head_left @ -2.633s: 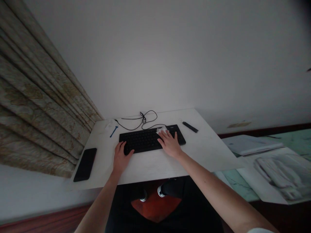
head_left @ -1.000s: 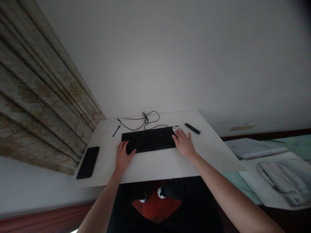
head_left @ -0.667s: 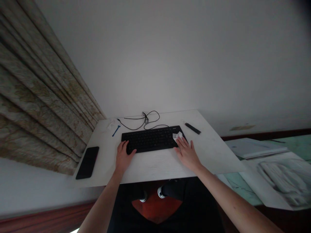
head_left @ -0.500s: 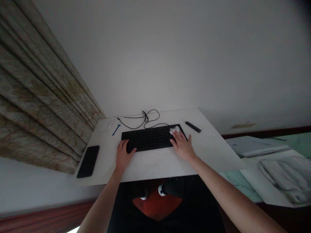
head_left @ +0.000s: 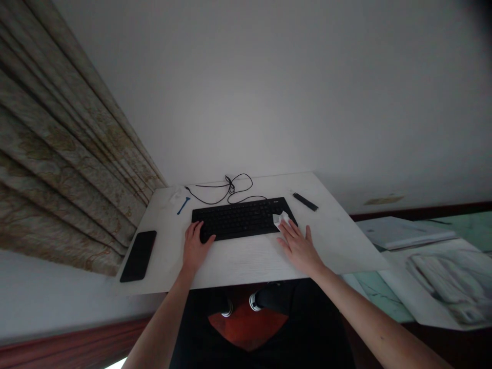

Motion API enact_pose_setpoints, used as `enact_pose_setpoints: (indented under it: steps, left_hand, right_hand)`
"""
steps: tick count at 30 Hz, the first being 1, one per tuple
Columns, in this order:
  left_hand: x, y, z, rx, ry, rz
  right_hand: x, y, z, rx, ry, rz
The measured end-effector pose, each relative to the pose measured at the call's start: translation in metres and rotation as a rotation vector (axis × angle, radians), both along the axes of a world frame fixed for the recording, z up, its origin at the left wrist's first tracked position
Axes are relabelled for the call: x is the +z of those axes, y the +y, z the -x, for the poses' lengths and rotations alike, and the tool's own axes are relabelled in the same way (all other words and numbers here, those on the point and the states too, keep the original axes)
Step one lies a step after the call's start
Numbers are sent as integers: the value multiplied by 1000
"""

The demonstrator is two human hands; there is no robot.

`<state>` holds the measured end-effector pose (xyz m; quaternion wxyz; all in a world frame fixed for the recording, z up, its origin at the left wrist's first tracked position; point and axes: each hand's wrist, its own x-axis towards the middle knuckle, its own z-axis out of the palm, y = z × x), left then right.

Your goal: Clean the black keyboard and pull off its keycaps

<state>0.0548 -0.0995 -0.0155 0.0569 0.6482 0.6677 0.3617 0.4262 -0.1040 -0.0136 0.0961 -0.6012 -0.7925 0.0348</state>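
A black keyboard (head_left: 234, 219) lies on the white table. My left hand (head_left: 195, 247) steadies its left end, fingers at the side and thumb along the front edge. At the other end, my right hand (head_left: 299, 246) presses a crumpled white tissue (head_left: 282, 219) onto the right-hand keys. The fingertips rest on the tissue while the thumb stands apart from them. Behind the keyboard its black cable (head_left: 230, 187) lies in loose loops.
A black phone (head_left: 139, 256) lies at the table's left front. A small blue tool (head_left: 183, 205) and crumpled clear plastic (head_left: 175, 199) are at the back left. A dark strip-shaped object (head_left: 305, 201) lies at the back right. Curtains (head_left: 69, 138) hang beside the table (head_left: 249, 261).
My right hand has slid the tissue toward me and a little to the right, over the keyboard's right end. My left hand has stayed where it was.
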Motion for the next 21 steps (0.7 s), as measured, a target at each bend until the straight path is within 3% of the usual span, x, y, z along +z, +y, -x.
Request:
enact_pose_setpoints:
  steps: [11,14,18,21]
  left_hand:
    - [6,-2,0,0,-7,19]
    - [4,-2,0,5,0,16]
    - [1,-1,1,4,-3,12]
    - [1,0,1,1,-2,16]
  right_hand:
    - [27,78,28,-117,36,40]
    - [24,63,27,-64,28,20]
    - [9,23,11,36,9,1]
    - [2,11,-5,14,0,-6]
